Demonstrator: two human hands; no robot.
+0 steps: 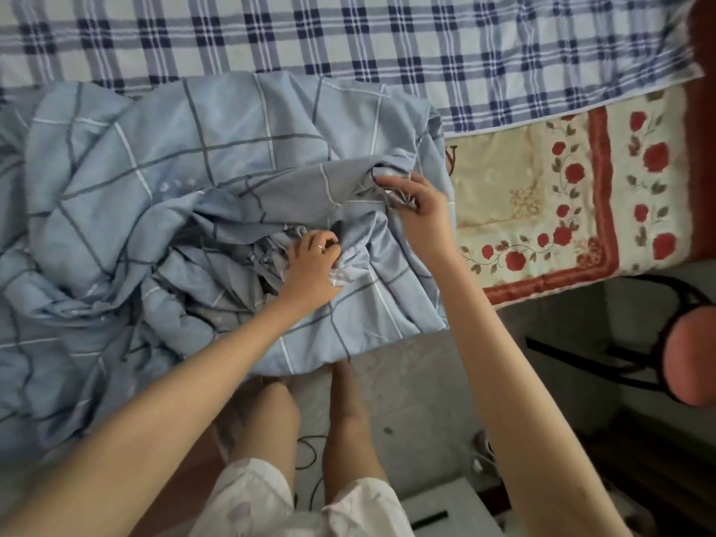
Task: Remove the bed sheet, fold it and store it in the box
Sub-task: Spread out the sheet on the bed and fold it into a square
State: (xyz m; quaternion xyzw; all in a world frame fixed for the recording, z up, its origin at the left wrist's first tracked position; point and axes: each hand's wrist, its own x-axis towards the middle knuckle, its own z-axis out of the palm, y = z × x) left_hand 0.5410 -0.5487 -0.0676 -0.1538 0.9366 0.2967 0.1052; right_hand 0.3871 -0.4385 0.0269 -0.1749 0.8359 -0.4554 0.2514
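Observation:
A light blue bed sheet (162, 180) with a grey and white grid lies crumpled in a heap on the near side of the bed, part of it hanging over the edge. My left hand (314, 265) grips a bunched fold in the middle of the heap. Up and to the right, my right hand (418, 211) pinches a gathered edge of the same sheet. No box shows in this view.
A blue and white plaid sheet (387, 44) covers the far part of the bed. A cream blanket with red roses (561, 195) lies at the right. A stool with a round pinkish seat (693, 354) stands on the grey floor at the right. Cables (306, 455) lie by my legs.

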